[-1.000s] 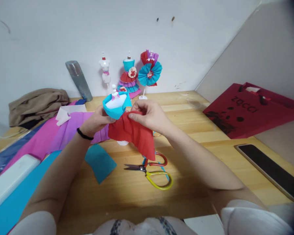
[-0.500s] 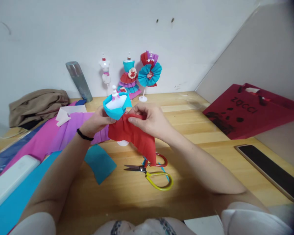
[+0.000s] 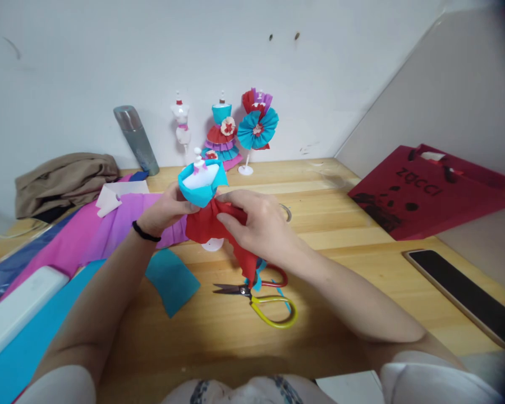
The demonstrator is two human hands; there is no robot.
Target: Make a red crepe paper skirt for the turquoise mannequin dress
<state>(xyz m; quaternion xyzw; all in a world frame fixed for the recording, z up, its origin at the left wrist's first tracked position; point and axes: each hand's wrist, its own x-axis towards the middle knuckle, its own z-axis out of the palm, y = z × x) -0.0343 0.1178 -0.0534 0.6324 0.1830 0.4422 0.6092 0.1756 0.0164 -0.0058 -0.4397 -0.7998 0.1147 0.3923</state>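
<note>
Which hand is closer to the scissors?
The right hand: it pinches the red material just beyond the scissors. The left hand, at the small dress form, is farther away.

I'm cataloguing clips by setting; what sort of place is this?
Probably a craft table: small dress forms, scissors and red crepe-like material around the held form.

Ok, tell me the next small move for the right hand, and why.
Probably have the right hand press another fold of the red piece against the small dress form: the piece is gathered beside the thumb of the left hand, but its far end hangs loose by the scissors.
</note>
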